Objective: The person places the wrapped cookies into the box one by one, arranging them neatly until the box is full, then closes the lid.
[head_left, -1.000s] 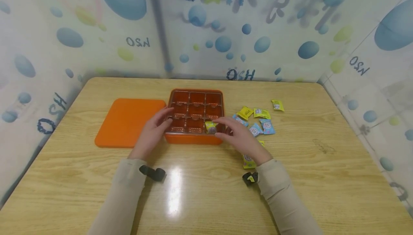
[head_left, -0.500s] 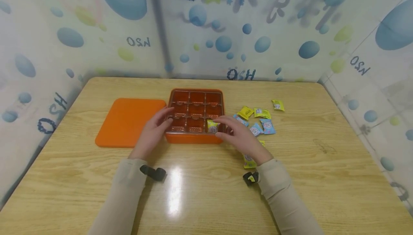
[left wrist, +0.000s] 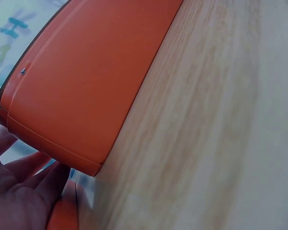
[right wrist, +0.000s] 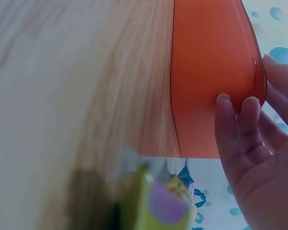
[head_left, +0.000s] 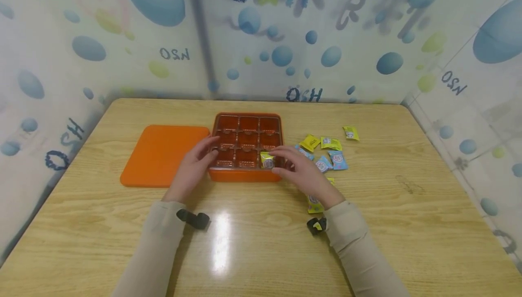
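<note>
Box [head_left: 244, 176] in head view: orange, clear nine-compartment insert [head_left: 248, 131], one yellow-wrapped candy [head_left: 267, 161] in near-right compartment. Left hand [head_left: 195, 165] at box's left side, fingers relaxed, slightly bent, no grip visible. Right hand [head_left: 301, 171] at near-right corner, thumb and index parted, right beside that candy; can't tell if pinching it. Orange lid [head_left: 163, 156] flat on tabletop [head_left: 261, 251], left; blue and yellow candies [head_left: 337, 160] scattered right. Left wrist: fingers spread about box corner. Right wrist: fingers bent, two fingertips at box wall, contact unclear; blurred yellow-green wrapper [right wrist: 173, 206] at bottom.
</note>
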`<control>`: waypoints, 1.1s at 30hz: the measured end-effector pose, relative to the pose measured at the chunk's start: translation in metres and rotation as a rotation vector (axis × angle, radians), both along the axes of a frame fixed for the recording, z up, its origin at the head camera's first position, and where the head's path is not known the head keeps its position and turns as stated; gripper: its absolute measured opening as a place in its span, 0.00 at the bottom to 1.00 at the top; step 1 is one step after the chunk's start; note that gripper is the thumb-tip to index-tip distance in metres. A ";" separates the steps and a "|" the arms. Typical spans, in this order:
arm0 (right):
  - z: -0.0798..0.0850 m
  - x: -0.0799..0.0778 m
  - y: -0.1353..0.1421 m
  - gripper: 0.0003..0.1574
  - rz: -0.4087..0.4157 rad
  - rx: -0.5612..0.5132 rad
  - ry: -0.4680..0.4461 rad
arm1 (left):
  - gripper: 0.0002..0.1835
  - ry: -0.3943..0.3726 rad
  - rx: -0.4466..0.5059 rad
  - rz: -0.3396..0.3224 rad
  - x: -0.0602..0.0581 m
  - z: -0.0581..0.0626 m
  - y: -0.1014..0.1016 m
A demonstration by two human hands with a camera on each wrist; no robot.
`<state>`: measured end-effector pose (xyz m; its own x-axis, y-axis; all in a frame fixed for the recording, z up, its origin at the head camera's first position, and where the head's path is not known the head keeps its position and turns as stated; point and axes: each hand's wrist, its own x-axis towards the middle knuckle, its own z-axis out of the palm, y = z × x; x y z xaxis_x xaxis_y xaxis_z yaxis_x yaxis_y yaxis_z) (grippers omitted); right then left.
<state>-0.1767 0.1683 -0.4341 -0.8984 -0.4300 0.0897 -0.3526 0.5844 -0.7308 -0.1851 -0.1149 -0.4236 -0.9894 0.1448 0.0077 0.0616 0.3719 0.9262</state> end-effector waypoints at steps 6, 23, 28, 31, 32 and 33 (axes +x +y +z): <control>0.000 0.000 0.000 0.25 -0.014 0.014 0.015 | 0.22 -0.001 0.024 -0.001 -0.007 -0.011 -0.003; 0.011 -0.001 0.010 0.24 -0.048 0.045 -0.002 | 0.22 -0.007 0.021 0.000 -0.009 -0.016 -0.006; 0.017 -0.001 0.018 0.24 -0.051 0.045 -0.011 | 0.22 -0.014 0.009 0.007 -0.001 -0.003 0.000; 0.020 -0.001 0.025 0.24 -0.062 0.034 -0.016 | 0.22 -0.017 0.003 0.010 -0.001 -0.002 0.000; 0.020 -0.001 0.028 0.24 -0.065 0.028 -0.023 | 0.22 -0.019 0.004 0.011 -0.001 -0.002 0.000; 0.021 -0.001 0.030 0.25 -0.068 0.024 -0.030 | 0.22 -0.020 0.006 0.011 -0.001 -0.002 0.000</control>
